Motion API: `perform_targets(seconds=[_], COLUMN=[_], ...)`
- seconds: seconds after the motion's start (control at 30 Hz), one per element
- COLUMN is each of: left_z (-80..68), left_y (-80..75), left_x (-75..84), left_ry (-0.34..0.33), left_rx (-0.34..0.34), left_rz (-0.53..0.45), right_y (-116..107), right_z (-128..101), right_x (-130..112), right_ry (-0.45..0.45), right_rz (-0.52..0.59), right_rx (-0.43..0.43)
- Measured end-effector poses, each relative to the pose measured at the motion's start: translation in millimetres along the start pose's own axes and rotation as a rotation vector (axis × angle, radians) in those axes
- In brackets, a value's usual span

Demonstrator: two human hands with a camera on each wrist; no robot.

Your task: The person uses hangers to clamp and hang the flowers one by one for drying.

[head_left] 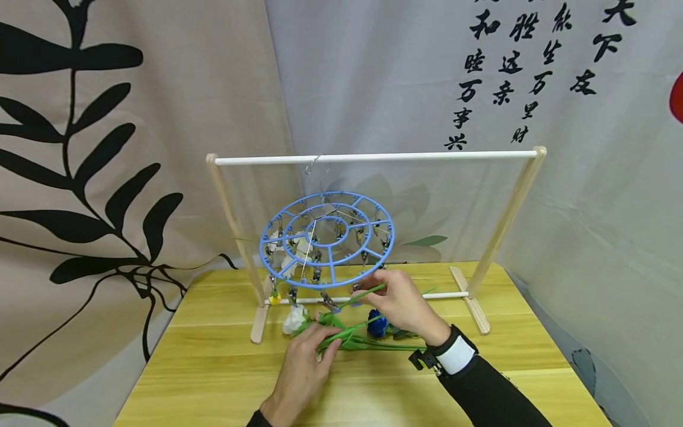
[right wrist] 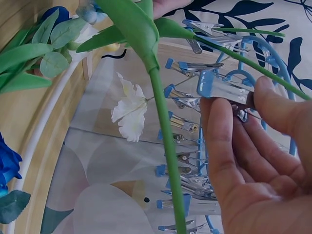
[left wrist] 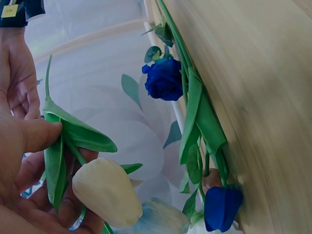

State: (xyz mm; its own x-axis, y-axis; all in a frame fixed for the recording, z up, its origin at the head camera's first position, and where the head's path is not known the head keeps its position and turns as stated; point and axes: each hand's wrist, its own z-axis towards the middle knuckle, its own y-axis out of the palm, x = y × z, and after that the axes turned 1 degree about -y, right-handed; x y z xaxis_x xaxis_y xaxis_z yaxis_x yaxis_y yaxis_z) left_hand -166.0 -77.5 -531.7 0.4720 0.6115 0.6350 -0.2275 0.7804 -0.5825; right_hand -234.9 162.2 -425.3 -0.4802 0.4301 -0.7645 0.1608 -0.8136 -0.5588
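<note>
My left hand (head_left: 306,362) pinches the green stem and leaves of a white tulip (left wrist: 107,192) between thumb and fingers, above the table and under the front of a round blue clip hanger (head_left: 262,248). At the hanger's front right, my right hand (head_left: 400,302) pinches a metal clip (right wrist: 224,87) with blue tips between thumb and fingers. Whether the clip's mouth is spread I cannot tell. A green stem (right wrist: 168,146) passes in front of the clips in the right wrist view, apart from the pinched one.
A rack with a white top rod (head_left: 427,156) and wooden legs carries the hanger. A white flower (right wrist: 131,109) and a small yellow one (head_left: 274,296) hang below it. On the wooden table (head_left: 213,367) lie a blue rose (left wrist: 165,79) and a blue tulip (left wrist: 223,208).
</note>
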Motion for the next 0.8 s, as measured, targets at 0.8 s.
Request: perform_targets(seconds=[0.8], left_z=[1.8], left_y=[-8.8], left_x=[-6.5], left_ry=[0.006], left_rx=[0.11], left_rz=[-0.001], right_y=[10.6], right_z=[-0.8], right_x=[-10.1], right_ry=[-0.054], right_rz=[-0.002], right_rx=[0.057])
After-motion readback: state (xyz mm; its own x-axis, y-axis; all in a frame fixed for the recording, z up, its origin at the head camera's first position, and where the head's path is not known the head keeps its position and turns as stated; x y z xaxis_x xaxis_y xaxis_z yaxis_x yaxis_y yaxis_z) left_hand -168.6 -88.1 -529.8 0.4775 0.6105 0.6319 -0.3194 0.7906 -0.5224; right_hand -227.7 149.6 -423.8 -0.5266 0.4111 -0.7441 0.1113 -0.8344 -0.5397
